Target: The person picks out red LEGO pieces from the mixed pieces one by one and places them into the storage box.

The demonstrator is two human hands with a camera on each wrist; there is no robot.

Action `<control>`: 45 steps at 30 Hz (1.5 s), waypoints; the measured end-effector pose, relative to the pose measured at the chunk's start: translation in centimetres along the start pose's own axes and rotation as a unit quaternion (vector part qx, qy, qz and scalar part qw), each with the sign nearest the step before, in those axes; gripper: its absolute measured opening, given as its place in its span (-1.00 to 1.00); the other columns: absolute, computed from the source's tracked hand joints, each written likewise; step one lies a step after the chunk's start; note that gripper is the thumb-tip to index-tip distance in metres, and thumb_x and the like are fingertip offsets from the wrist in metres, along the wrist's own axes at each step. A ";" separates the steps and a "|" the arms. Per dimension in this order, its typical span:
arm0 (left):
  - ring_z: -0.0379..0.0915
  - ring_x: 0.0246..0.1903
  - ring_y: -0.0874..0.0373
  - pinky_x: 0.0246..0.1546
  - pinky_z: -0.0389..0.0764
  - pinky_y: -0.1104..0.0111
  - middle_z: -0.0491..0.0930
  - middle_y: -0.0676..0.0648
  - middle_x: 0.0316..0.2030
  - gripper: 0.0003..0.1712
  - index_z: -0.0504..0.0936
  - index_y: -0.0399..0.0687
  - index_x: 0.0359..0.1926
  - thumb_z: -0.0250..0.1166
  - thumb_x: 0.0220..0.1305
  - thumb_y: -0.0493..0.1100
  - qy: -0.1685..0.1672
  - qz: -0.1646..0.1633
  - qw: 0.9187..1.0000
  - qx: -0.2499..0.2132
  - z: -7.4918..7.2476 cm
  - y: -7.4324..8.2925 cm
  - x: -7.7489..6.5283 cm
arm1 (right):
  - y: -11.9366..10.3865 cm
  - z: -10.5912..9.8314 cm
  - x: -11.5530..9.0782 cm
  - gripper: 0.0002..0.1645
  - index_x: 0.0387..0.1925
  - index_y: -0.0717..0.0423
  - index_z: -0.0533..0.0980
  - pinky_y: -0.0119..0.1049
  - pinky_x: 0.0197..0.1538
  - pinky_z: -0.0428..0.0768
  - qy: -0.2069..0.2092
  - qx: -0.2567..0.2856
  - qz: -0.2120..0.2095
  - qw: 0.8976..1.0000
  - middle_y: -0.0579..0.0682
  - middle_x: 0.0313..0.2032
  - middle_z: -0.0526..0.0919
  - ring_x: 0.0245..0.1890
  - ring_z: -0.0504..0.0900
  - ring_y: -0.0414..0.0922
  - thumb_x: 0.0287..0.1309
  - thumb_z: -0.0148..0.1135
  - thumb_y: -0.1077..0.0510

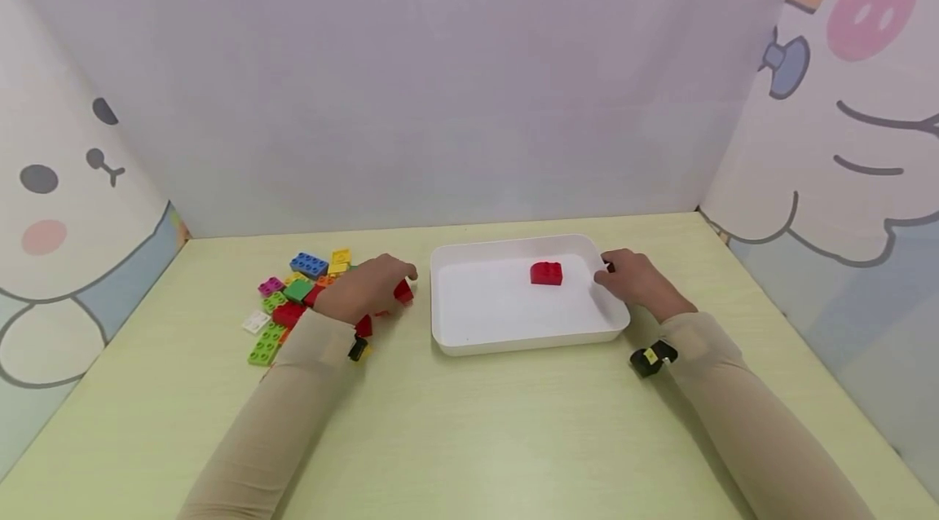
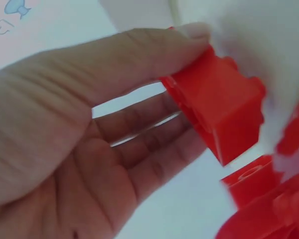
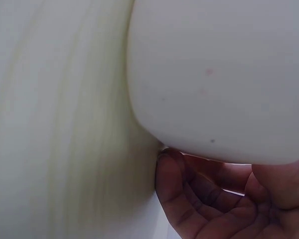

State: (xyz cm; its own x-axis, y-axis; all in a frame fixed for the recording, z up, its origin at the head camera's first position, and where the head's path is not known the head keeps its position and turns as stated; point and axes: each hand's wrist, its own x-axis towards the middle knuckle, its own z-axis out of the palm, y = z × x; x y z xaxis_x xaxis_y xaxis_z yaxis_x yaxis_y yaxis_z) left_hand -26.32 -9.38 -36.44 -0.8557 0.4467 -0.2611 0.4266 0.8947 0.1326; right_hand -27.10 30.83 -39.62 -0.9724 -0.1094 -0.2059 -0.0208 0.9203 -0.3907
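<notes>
Between the thumb and fingers of my left hand (image 1: 369, 288) a red toy brick (image 2: 214, 99) is pinched, tilted with its studs facing away from the palm. This hand is over the right side of a pile of toy bricks (image 1: 288, 315). A white tray (image 1: 484, 332) stands to its right, with one red brick (image 1: 546, 273) lying inside. My right hand (image 1: 637, 282) grips the tray's right side, thumb at the rim. Its curled fingers (image 3: 170, 181) are against the outer wall, low near the table.
Blue, yellow, green, magenta, white and red bricks lie loose on the pale wooden table (image 1: 469, 430). More red bricks (image 2: 254, 181) are close beside the held one. A plain curtain (image 1: 440, 96) hangs behind the table, with cartoon-printed panels at both sides.
</notes>
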 end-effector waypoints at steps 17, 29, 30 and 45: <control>0.35 -0.14 0.12 -0.24 0.52 0.37 0.46 -0.02 -0.10 -0.53 0.46 0.02 0.09 0.31 0.14 -0.10 0.169 0.117 0.977 -0.061 -6.2 5.2 -0.7 | -0.2 0.2 -0.5 -0.46 0.16 0.39 0.28 -0.02 -0.09 0.49 0.010 0.003 -0.003 1.000 0.33 0.00 0.46 -0.13 0.46 0.10 0.28 -0.06 0.09; 0.33 -0.13 0.15 -0.28 0.51 0.43 0.46 0.02 -0.11 -0.55 0.47 0.04 0.05 0.34 0.11 -0.09 0.171 0.131 0.974 -0.076 -6.8 7.5 0.6 | -0.4 0.1 -0.6 -0.46 0.17 0.38 0.27 -0.02 -0.09 0.49 0.009 -0.002 -0.003 1.000 0.33 -0.01 0.46 -0.14 0.46 0.10 0.28 -0.07 0.09; 0.33 -0.14 0.16 -0.29 0.51 0.43 0.46 0.03 -0.12 -0.55 0.47 0.04 0.04 0.34 0.11 -0.10 0.171 0.128 0.974 -0.078 -6.8 7.5 0.6 | -0.4 0.1 -0.5 -0.45 0.18 0.39 0.26 -0.02 -0.09 0.49 0.007 -0.001 -0.002 1.000 0.34 -0.01 0.45 -0.13 0.46 0.11 0.28 -0.07 0.09; 0.38 -0.23 0.22 -0.32 0.49 0.49 0.47 0.08 -0.23 -0.57 0.40 0.03 -0.05 0.36 0.09 -0.09 0.173 0.157 0.962 -0.140 -7.7 9.4 2.1 | -0.1 0.0 -0.5 -0.45 0.19 0.37 0.27 -0.04 -0.09 0.49 0.008 0.004 -0.001 1.000 0.33 0.02 0.45 -0.11 0.47 0.09 0.28 -0.06 0.08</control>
State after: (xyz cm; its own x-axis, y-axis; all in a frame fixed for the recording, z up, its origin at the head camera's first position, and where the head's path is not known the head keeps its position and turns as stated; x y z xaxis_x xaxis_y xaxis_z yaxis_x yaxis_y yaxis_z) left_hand -26.35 -0.07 -28.39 -0.7644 0.6240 0.1623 0.6262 0.6585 0.4174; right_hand -26.66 30.79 -39.50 -0.9761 -0.1044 -0.1906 -0.0202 0.9167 -0.3990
